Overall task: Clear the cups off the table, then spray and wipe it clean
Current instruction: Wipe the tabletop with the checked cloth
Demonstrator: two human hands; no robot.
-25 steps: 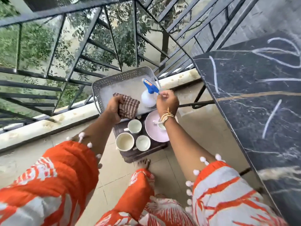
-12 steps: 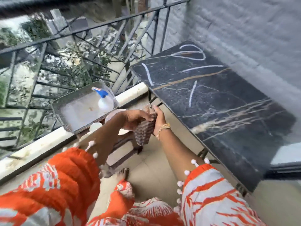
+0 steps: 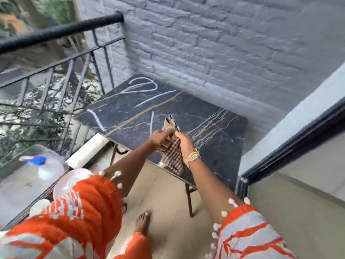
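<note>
Hands, two: left [image 3: 160, 137], right [image 3: 183, 142], around one checked cloth [image 3: 172, 156].

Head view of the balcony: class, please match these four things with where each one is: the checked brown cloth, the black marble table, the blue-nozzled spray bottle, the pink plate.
Things:
1. checked brown cloth
2. black marble table
3. blue-nozzled spray bottle
4. pink plate

Places:
A. on the grey tray at far left
B. against the grey brick wall
C. gripped by the left hand and right hand
D. beside the tray, partly behind the orange sleeve

Pairs: 1-C, 2-B, 3-A, 4-D
</note>
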